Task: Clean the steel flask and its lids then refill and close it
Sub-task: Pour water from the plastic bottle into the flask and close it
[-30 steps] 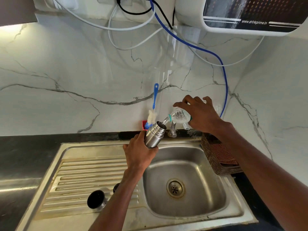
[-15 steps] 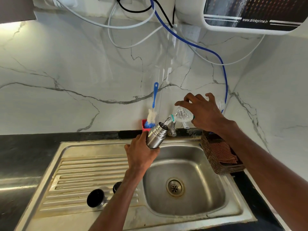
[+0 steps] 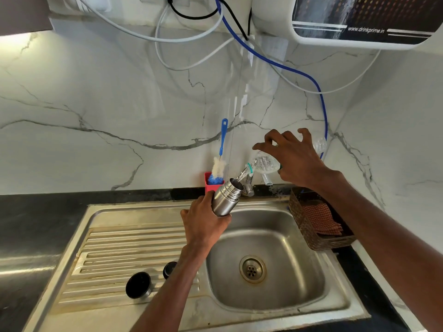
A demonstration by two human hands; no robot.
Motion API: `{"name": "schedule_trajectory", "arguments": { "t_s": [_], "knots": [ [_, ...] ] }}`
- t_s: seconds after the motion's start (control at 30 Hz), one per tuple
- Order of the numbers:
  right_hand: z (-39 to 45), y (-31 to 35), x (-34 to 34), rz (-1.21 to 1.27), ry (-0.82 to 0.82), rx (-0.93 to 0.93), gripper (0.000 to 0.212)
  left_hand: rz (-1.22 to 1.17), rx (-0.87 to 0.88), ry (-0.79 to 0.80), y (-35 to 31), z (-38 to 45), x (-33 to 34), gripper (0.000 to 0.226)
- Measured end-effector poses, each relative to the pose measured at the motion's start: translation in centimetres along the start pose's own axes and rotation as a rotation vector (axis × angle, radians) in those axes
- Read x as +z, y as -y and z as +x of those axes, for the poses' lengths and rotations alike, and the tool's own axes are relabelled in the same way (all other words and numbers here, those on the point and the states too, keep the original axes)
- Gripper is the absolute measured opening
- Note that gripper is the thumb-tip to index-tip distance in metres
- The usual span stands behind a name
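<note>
My left hand (image 3: 203, 224) grips the steel flask (image 3: 225, 198), tilted with its open mouth up and to the right, above the back edge of the sink basin (image 3: 266, 264). My right hand (image 3: 294, 159) holds a clear plastic bottle (image 3: 262, 164) tipped neck-down to the left. Water runs from the bottle's neck into the flask's mouth. Two black lids lie on the drainboard: a large cup lid (image 3: 138, 285) and a smaller stopper (image 3: 169, 269), partly hidden behind my left forearm.
A blue-handled bottle brush (image 3: 219, 164) stands in a red holder (image 3: 211, 185) at the wall. The tap (image 3: 249, 185) is behind the flask. A brown basket (image 3: 318, 243) with a checked cloth sits right of the sink. Pipes and a water purifier (image 3: 359, 20) hang above.
My right hand has lifted the bottle's base higher, tipping it more steeply. The flask has stayed in about the same place, and water keeps pouring in.
</note>
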State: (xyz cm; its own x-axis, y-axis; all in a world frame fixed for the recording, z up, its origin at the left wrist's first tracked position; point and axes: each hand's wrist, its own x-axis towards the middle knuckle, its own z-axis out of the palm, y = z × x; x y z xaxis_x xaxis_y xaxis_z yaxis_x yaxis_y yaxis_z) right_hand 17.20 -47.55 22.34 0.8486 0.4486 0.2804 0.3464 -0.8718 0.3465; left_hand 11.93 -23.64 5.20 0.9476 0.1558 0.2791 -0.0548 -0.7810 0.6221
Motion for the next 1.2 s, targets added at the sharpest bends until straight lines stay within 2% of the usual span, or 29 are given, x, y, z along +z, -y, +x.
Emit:
{"name": "schedule_trajectory", "arguments": {
  "t_s": [1.03, 1.2],
  "knots": [
    [0.9, 3.1, -2.1, -0.300, -0.023, -0.145, 0.103, -0.010, -0.004, -0.003, 0.1, -0.4, -0.3, 0.058],
    [0.7, 5.1, -1.3, -0.316, -0.027, -0.189, 0.087, -0.015, -0.026, -0.005, 0.3, -0.5, -0.5, 0.059]
  ]
}}
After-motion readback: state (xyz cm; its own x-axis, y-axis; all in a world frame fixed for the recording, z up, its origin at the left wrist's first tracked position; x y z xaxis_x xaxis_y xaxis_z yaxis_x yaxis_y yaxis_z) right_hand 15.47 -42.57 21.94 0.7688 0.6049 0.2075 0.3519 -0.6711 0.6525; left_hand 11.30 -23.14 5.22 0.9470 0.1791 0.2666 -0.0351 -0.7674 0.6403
